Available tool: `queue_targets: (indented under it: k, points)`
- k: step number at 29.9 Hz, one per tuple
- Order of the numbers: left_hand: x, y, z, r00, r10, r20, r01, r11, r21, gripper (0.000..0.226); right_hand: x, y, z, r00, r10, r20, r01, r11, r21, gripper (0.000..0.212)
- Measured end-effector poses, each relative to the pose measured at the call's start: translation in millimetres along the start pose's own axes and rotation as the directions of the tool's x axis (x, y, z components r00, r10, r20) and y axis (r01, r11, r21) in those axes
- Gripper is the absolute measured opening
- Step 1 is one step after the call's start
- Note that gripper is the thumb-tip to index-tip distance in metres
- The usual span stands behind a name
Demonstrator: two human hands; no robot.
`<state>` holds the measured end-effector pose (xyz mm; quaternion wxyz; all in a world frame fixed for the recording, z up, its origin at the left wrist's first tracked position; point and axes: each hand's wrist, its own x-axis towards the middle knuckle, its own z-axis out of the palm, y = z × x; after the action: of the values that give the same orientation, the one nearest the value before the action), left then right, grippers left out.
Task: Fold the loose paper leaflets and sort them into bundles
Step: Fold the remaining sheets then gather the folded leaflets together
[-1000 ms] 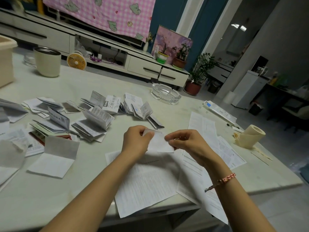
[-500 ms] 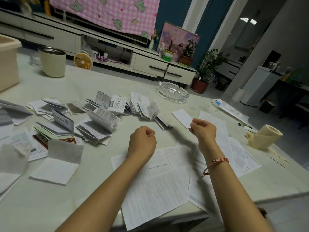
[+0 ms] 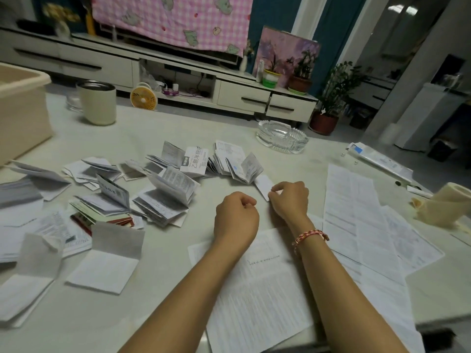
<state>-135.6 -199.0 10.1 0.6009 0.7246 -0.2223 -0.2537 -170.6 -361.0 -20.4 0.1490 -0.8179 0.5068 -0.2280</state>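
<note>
My right hand [image 3: 289, 198] pinches a small folded white leaflet [image 3: 263, 186] at the right end of a row of folded leaflets [image 3: 229, 161] on the pale table [image 3: 163, 301]. My left hand [image 3: 235, 216] rests beside it with fingers curled and nothing in it. Several folded leaflet bundles [image 3: 163, 197] lie to the left. Unfolded printed sheets [image 3: 262, 289] lie flat under my forearms, and more unfolded sheets [image 3: 356, 212] lie to the right.
A glass ashtray [image 3: 281, 136] sits behind the leaflets. A cream mug [image 3: 98, 103] and a beige tub [image 3: 20, 110] stand at the far left. A cream tape roll [image 3: 448, 205] and a white box [image 3: 379, 160] lie at the right.
My right hand carried the small folded leaflet from in front of me out to the right, then left to the row's end. My left hand let go and now rests curled.
</note>
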Motion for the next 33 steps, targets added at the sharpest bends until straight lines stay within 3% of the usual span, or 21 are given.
queue_targets:
  k: [3,11,15,17,20,22,24,26,29,33]
  points:
    - [1.2,0.2,0.1,1.000,0.019,0.001,-0.019,1.000,0.007,0.027,0.4,-3.3,-1.7,0.998,-0.049,0.029,0.051,0.996,-0.079,0.029]
    - [-7.2,4.7,3.2,0.996,0.082,0.045,-0.084,0.996,0.043,0.027,-12.8,9.6,-85.1,0.980,-0.200,0.009,0.195,0.961,0.195,0.028]
    - [-19.7,8.3,7.2,0.989,0.111,0.099,-0.119,0.990,0.076,0.025,-54.3,26.3,-149.2,0.950,-0.211,0.229,0.170,0.968,0.186,0.030]
    - [-25.8,8.8,9.7,0.981,0.135,0.138,-0.148,0.984,0.094,0.025,-77.9,38.1,-163.9,0.889,-0.170,0.426,0.151,0.985,0.077,0.041]
    - [-35.3,11.4,15.5,0.966,0.160,0.205,-0.182,0.978,0.099,0.023,-119.7,62.0,-166.3,0.786,-0.040,0.616,0.155,0.979,-0.134,0.076]
    - [-43.3,13.2,19.6,0.958,0.157,0.241,-0.184,0.978,0.093,0.022,-146.4,73.1,-160.4,0.735,0.029,0.677,0.155,0.965,-0.211,0.100]
    - [-50.1,13.8,21.5,0.952,0.138,0.273,-0.166,0.983,0.079,0.022,-163.5,78.5,-151.2,0.733,0.046,0.678,0.184,0.947,-0.264,0.114]
    - [-56.2,13.9,20.6,0.946,0.116,0.302,-0.140,0.988,0.061,0.020,-176.9,80.7,-144.8,0.769,0.018,0.639,0.268,0.899,-0.347,0.112]
    - [-58.0,11.3,13.8,0.945,0.097,0.312,-0.115,0.993,0.038,0.018,-181.7,80.7,-140.7,0.823,-0.052,0.565,0.328,0.857,-0.398,0.082]
    - [-59.5,11.0,2.3,0.949,0.063,0.309,-0.072,0.997,0.018,0.017,-177.3,81.3,-153.8,0.795,-0.070,0.603,0.295,0.913,-0.283,0.054]
